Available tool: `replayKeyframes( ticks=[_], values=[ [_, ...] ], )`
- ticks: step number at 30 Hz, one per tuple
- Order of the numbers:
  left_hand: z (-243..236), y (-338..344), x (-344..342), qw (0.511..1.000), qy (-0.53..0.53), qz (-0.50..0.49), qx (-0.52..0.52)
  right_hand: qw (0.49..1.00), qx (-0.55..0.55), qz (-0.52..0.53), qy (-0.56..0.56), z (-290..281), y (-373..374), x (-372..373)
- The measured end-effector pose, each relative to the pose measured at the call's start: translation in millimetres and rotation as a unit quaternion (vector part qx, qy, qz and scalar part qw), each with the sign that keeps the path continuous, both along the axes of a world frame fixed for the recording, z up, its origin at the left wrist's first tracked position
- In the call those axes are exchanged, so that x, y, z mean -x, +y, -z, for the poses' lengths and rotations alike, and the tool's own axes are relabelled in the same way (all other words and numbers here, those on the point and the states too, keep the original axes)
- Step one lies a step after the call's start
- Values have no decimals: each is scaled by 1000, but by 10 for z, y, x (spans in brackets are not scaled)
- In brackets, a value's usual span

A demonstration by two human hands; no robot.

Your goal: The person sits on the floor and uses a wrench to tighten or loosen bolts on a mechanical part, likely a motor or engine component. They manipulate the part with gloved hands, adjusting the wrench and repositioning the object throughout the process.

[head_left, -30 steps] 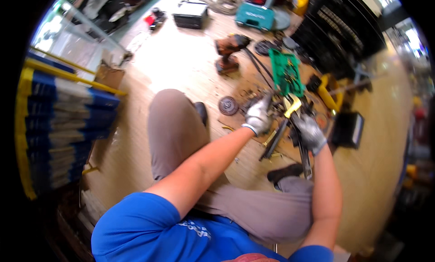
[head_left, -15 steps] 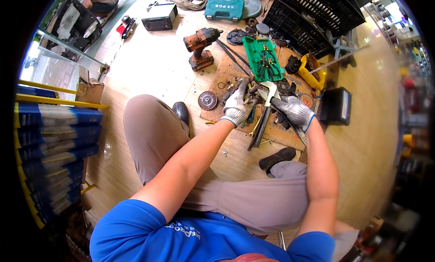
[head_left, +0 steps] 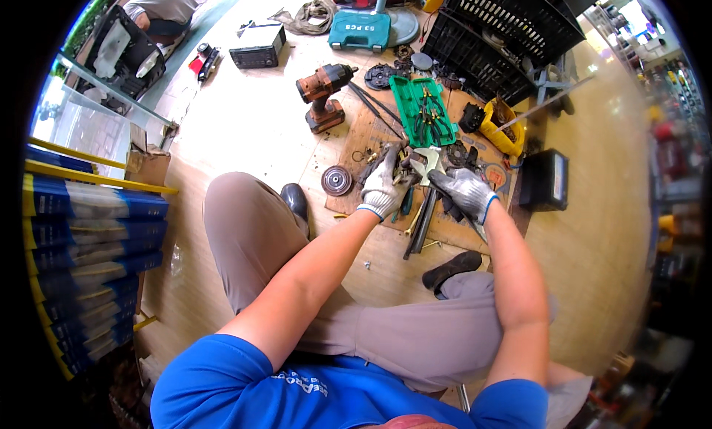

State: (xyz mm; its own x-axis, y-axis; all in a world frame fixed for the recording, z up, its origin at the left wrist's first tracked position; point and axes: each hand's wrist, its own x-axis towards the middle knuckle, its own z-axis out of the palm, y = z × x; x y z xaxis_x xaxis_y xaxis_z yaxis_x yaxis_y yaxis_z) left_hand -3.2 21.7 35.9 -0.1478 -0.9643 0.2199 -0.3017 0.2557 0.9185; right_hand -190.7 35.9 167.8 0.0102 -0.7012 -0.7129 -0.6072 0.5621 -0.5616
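Observation:
My left hand (head_left: 383,186), in a grey-and-white work glove, is closed around a dark metal part (head_left: 405,175), whose shape I cannot make out. My gloved right hand (head_left: 467,192) has its fingers curled at the upper handle of a large adjustable wrench. The wrench's pale metal head (head_left: 429,163) lies between my hands, against the part, and long dark handles reach down toward me below it. Under my hands is a dirty cardboard sheet (head_left: 356,143) with loose parts. A round metal pulley (head_left: 337,180) sits left of my left hand.
Beyond my hands lies an open green case (head_left: 423,110) of pliers. A cordless impact driver (head_left: 324,95) stands to its left. On the right are a cut yellow container (head_left: 503,129), a black box (head_left: 545,180) and black crates (head_left: 482,54). Blue boxes (head_left: 96,232) are stacked at left.
My right hand and the wrench head have shifted slightly left, closer to my left hand. My left hand stays around the metal part. The whole view has tilted a little.

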Motion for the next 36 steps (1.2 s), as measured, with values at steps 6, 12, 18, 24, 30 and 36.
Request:
replayKeyframes(
  ticks=[6,12,18,24,30,36],
  values=[
    [169,-78,38,996,-88,-6,13,999,30,13,-1,-161,39,-144],
    [243,-104,62,999,-50,-10,-20,992,-10,32,-119,-148,85,-76],
    [176,5,154,993,94,9,-73,996,13,-4,-94,0,102,-25],
    [347,-11,122,996,-44,-29,-68,984,80,97,-129,199,368,-344],
    [291,5,61,987,-102,1,-120,917,110,345,-166,326,586,-1145],
    [339,13,5,989,-34,20,-139,883,21,422,-205,273,398,-1558]
  ],
)
